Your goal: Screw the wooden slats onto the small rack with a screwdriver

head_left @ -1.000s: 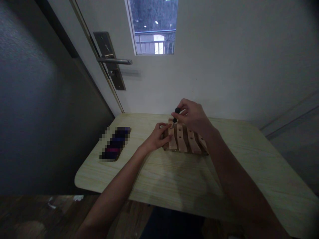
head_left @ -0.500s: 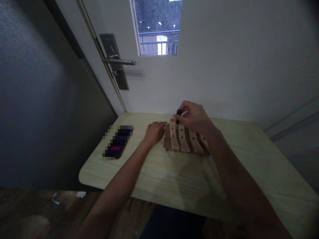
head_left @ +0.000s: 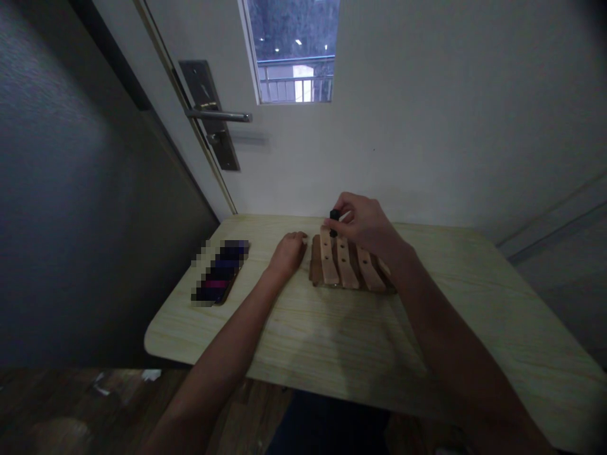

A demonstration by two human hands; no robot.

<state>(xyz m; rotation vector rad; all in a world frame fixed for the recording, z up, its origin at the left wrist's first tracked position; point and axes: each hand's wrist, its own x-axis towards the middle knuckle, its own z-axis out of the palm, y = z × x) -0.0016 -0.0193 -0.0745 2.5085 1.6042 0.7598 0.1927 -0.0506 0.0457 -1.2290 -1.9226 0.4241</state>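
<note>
My right hand (head_left: 364, 221) pinches a small dark peg-like piece (head_left: 334, 215) between thumb and fingertips. The piece stands upright at the top of the leftmost pale wooden strip (head_left: 328, 256); whether its lower end sits in a hole cannot be seen. Several such bent strips, with dark round holes, lie side by side on a brown wooden base (head_left: 315, 268). My right hand and forearm hide the right part of them. My left hand (head_left: 288, 251) rests on the table just left of the base, apart from it, with fingers curled in; nothing shows in it.
A phone (head_left: 220, 275), partly pixelated, lies on the pale wood-grain table (head_left: 294, 341) to the left. Behind the table stands a white door (head_left: 417, 126) with a metal handle (head_left: 220, 116) and a small window. A dark grey panel (head_left: 95, 221) borders the left side.
My left hand has drawn slightly away from the base, and its outstretched fingers have curled in. My right hand keeps its pinch on the dark piece. The whole view has shifted a little.
</note>
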